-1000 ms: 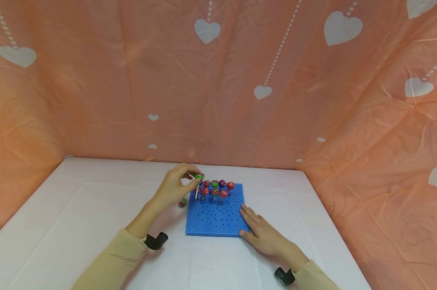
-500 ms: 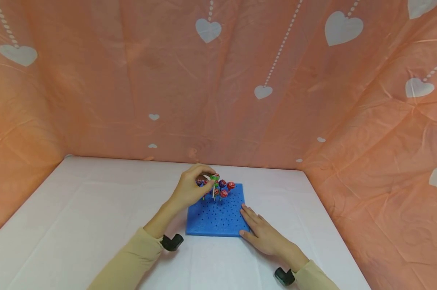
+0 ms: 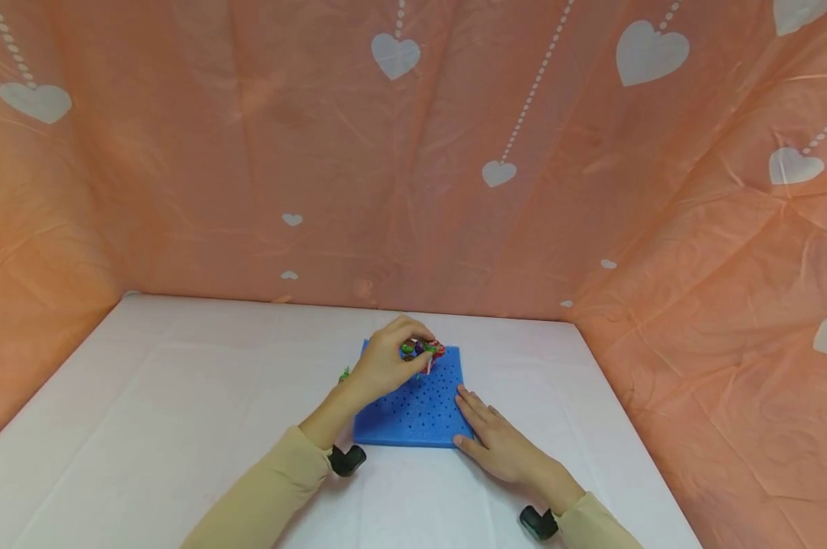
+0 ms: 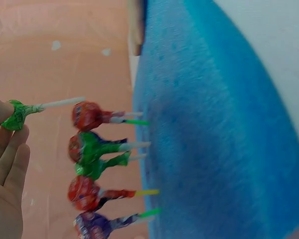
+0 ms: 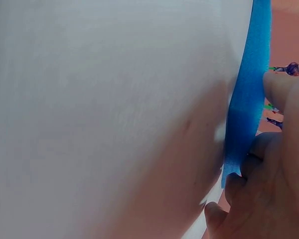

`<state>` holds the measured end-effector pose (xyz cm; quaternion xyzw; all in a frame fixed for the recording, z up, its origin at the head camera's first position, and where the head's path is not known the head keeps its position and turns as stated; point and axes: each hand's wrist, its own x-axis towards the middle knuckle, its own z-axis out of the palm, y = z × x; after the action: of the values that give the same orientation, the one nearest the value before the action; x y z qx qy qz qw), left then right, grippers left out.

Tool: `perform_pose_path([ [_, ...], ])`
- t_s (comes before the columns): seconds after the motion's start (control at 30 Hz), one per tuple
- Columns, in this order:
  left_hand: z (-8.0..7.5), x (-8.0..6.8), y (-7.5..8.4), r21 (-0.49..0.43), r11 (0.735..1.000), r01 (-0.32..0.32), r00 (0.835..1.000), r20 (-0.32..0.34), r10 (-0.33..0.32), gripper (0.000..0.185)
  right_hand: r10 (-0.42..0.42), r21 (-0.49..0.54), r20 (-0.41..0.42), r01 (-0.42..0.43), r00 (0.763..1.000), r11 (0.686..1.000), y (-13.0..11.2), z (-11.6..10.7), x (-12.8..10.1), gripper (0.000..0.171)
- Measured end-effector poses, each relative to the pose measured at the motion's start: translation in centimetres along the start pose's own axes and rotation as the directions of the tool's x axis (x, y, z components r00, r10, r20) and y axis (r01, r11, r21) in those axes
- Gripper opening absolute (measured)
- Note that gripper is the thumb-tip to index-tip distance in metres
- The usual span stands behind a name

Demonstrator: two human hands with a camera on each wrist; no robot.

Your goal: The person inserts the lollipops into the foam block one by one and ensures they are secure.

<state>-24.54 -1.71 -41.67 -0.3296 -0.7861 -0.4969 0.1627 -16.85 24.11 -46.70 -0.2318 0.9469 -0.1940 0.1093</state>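
Observation:
Between thumb and fingers my left hand [image 3: 384, 366] pinches a green-wrapped lollipop [image 4: 15, 115] by its head. Its white stick points at the blue foam board [image 3: 413, 423], apart from it in the left wrist view. Several lollipops stand with their sticks in the board, among them a red one [image 4: 87, 115] and a purple one [image 4: 92, 225]; in the head view my left hand hides many of them. Fairly straight, the fingers of my right hand [image 3: 501, 448] rest on the board's right edge near its front corner.
Just left of the board, a green-wrapped lollipop [image 3: 344, 374] lies on the white table [image 3: 180, 412], partly hidden by the left hand. Small holes dot the board's surface. An orange curtain [image 3: 345, 191] with white hearts hangs behind and at the sides.
My left hand has carried the green lollipop rightward over the board, from its left edge to above the right end of the standing lollipops. The right hand has stayed in place.

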Motion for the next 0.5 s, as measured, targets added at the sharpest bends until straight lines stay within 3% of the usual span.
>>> perform_pose_path([
  [0.23,1.3,-0.1,-0.7,0.095,0.995,-0.026,0.996,0.091,0.018,0.025,-0.006,0.009,0.002,0.006,1.000,1.000,0.0,-0.1,0.0,0.075],
  [0.5,2.2,-0.3,-1.5,0.136,0.990,-0.043,0.992,0.119,0.027,0.022,-0.008,0.015,0.008,0.008,1.000,1.000,0.1,-0.1,0.0,0.076],
])
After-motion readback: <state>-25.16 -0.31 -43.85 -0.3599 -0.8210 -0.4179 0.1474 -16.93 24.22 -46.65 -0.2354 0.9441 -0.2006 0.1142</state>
